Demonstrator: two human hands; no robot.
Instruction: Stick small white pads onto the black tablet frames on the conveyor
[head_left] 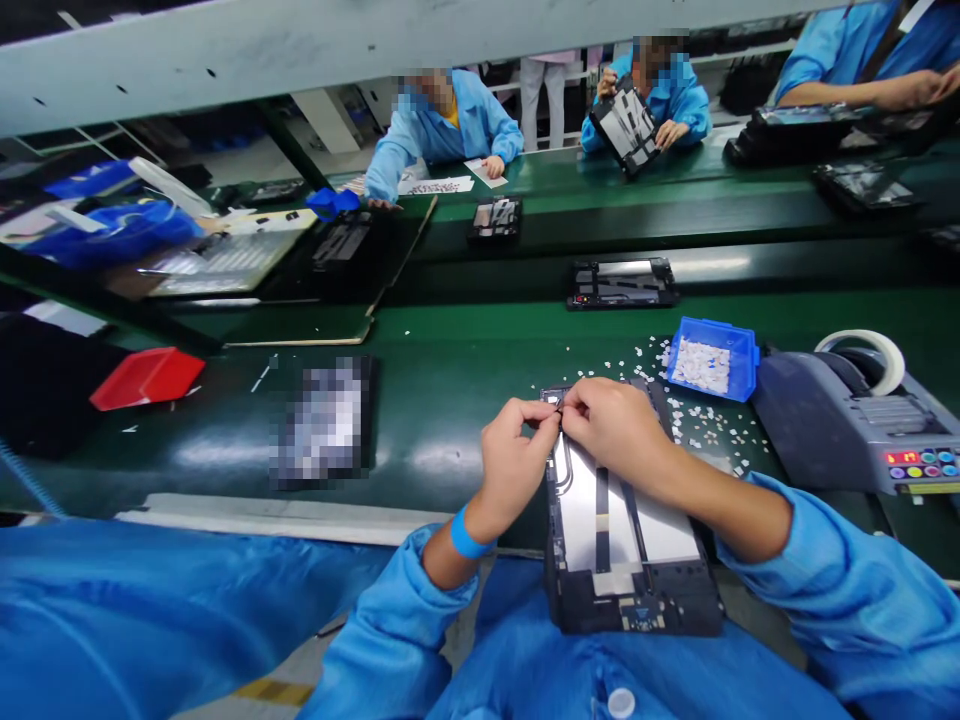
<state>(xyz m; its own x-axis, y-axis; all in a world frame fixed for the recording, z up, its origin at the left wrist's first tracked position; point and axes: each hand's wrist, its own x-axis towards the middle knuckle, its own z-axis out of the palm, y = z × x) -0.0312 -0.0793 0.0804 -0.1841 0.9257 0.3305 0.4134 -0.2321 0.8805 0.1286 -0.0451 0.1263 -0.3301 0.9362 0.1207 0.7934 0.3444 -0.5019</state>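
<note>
An opened tablet point(626, 525), its silver battery cells and dark ribbon strips showing, lies in front of me and juts over the bench's near edge. At its far left corner, the fingertips of my left hand point(514, 455) are pinched together. My right hand point(619, 430) is also closed in a pinch there, its fingertips meeting those of the left. A tiny dark piece point(558, 406) shows between the two hands, too small to name. My right hand covers part of the tablet's far end.
A blue tray point(712, 360) of small white pieces stands behind my right hand, with more pieces scattered nearby. A tape dispenser point(855, 410) is at right. Another tablet point(622, 283) lies beyond, a red bin point(146, 378) at left. Co-workers sit across the green bench point(450, 355).
</note>
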